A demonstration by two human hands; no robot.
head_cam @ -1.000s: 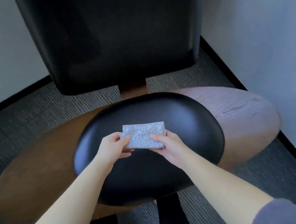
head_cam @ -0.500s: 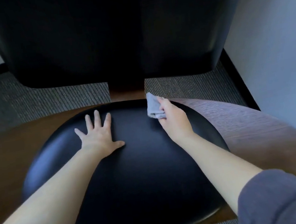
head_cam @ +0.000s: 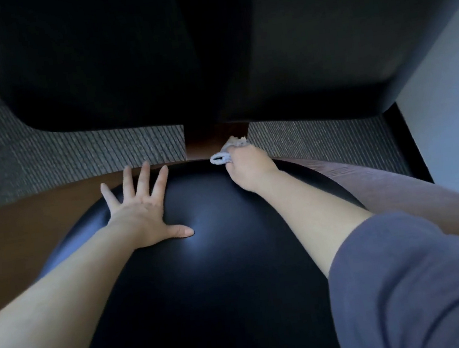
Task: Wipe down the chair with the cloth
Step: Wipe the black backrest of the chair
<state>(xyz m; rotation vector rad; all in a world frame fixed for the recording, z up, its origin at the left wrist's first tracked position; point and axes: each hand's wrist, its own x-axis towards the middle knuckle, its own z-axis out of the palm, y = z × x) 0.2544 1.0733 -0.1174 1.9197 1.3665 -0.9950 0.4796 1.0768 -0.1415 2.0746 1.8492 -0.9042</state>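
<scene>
**Wiping the seat's rear edge**

Your cloth (head_cam: 221, 157) is bunched small in your right hand (head_cam: 246, 165), whose fingers are curled tight round it. It sits at the very back of the chair (head_cam: 266, 285), on the rear edge of the black seat cushion (head_cam: 218, 257), just beside the brown post (head_cam: 212, 138) that carries the backrest (head_cam: 119, 57). Only a fold and a ragged corner show past the knuckles, so I judge that little fabric meets the surface. Let more of it lie flat under your fingers before you stroke.

Your left hand (head_cam: 143, 214) rests flat on the cushion, fingers spread and straight, holding nothing. Lean on it to steady the chair.

From the post, draw the cloth along the curved rear rim, then work toward yourself in overlapping passes. The cushion is glossy and will likely show streaks, so press evenly. Mind the seam where the cushion meets the wooden shell (head_cam: 24, 218), since dust probably gathers there. Shell and backrest will want their turn. The pale wall (head_cam: 442, 72) stands near on your right, so watch your elbow.
</scene>
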